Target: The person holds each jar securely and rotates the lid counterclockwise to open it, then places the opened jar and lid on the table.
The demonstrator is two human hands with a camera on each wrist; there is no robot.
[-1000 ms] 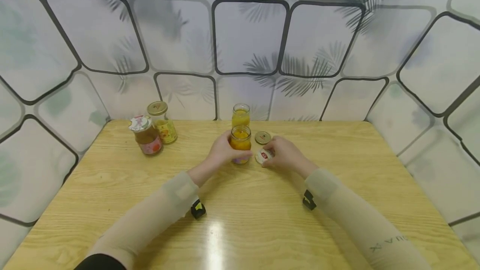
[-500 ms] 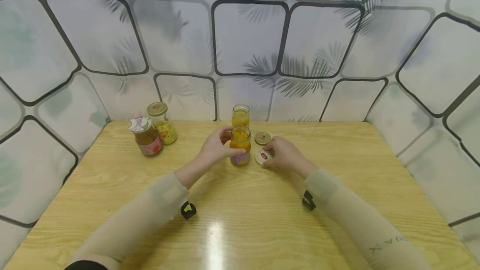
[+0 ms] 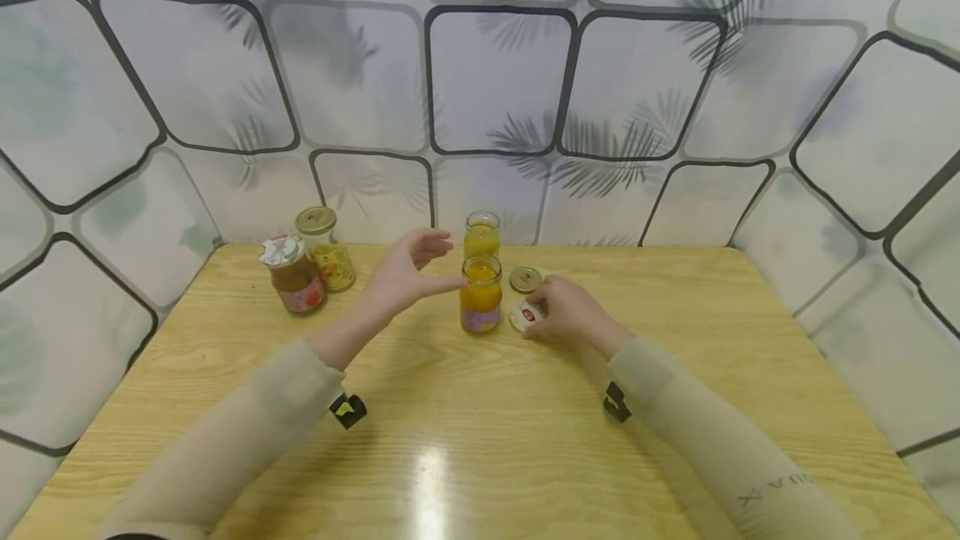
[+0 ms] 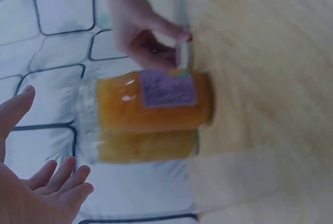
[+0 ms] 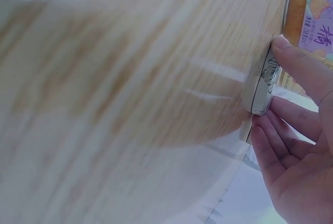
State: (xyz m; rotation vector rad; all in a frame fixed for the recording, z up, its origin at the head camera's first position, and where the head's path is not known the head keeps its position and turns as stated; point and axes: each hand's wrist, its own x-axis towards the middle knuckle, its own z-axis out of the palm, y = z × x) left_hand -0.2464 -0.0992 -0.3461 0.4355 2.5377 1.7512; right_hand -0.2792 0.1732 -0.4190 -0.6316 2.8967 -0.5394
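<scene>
A lidless glass jar of orange fruit [image 3: 481, 298] with a purple label stands upright mid-table. Right behind it is a second lidless jar, with yellow contents [image 3: 482, 238]. My left hand [image 3: 408, 269] is to the left of the front jar, fingers spread and holding nothing; the left wrist view shows a gap between hand and jar. To the right of the jars, my right hand [image 3: 568, 311] pinches a white jar lid [image 3: 527, 317] with a red mark, thumb and fingers at its rim. That lid lies flat at the tabletop. A gold lid [image 3: 526, 278] rests just behind it.
At the back left stand two lidded jars: one with a white patterned lid and brownish contents [image 3: 297, 280], the other gold-lidded with a yellow label [image 3: 332, 257]. A patterned wall [image 3: 495, 82] rises behind the wooden table [image 3: 480, 440].
My left hand has let go of the front jar and drawn back to the left, its fingers opening. The right hand stays at the white lid.
</scene>
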